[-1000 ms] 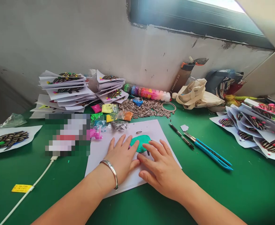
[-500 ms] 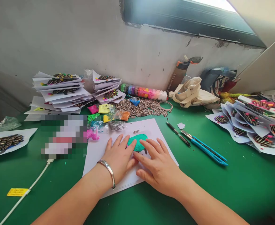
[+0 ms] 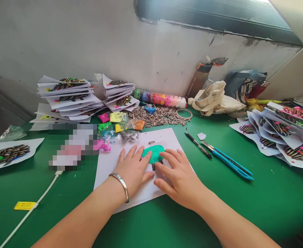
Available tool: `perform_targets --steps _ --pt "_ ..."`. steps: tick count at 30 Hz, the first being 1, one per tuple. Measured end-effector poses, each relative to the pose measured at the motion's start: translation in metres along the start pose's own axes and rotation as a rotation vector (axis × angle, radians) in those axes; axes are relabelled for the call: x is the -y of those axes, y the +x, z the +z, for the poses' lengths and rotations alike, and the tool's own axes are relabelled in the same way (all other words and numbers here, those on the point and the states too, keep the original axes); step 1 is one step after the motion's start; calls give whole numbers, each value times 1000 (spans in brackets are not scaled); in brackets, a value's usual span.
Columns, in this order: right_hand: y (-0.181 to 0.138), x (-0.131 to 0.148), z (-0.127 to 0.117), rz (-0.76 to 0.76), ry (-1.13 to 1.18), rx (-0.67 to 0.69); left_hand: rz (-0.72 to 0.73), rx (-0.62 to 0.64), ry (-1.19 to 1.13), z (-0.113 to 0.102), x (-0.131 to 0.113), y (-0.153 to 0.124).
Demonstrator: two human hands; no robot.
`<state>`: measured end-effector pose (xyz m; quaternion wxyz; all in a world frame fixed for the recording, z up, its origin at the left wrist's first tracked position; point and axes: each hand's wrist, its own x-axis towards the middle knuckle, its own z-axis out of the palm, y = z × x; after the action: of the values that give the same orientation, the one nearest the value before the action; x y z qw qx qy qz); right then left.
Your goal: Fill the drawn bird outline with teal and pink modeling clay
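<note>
A flattened oval of green modelling clay (image 3: 154, 153) lies on white paper (image 3: 107, 179). My left hand (image 3: 133, 169) rests on the sheet with fingers spread, its index fingertip at the clay's left edge. On the other side, my right hand (image 3: 176, 174) has its fingers apart and bent, the fingertips touching or just beside the clay's right edge. Short dark marks show below the clay, partly covered by my fingers. One striped sunflower seed (image 3: 151, 142) lies on the paper above the clay.
Behind the paper are small bags of coloured clay (image 3: 119, 117) and a heap of sunflower seeds (image 3: 161, 115). A black pen (image 3: 198, 145) and blue tweezers (image 3: 231, 162) lie to the right. Stacked seed pictures (image 3: 68, 98) stand at the back left, more (image 3: 278, 134) at the right.
My right hand has drawn slightly right, away from my left, so the gap between my thumbs is wider. More of the dark mark under the clay shows. The view has shifted slightly.
</note>
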<state>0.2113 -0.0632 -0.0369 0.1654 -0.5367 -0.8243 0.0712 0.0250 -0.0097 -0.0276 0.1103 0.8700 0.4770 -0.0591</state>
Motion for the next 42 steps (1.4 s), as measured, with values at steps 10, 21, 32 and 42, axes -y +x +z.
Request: perform_targets --steps 10,21,32,42 --pt "0 1 -2 -23 38 10 1 -5 -7 0 0 0" --pt "0 1 -2 -29 77 60 -2 -28 -40 1 0 -2" --pt "-3 -17 -13 32 -10 -82 -9 -18 -17 -1 -1 -1" --pt "-2 -1 -4 -91 62 24 -7 -36 -27 2 -1 -1"
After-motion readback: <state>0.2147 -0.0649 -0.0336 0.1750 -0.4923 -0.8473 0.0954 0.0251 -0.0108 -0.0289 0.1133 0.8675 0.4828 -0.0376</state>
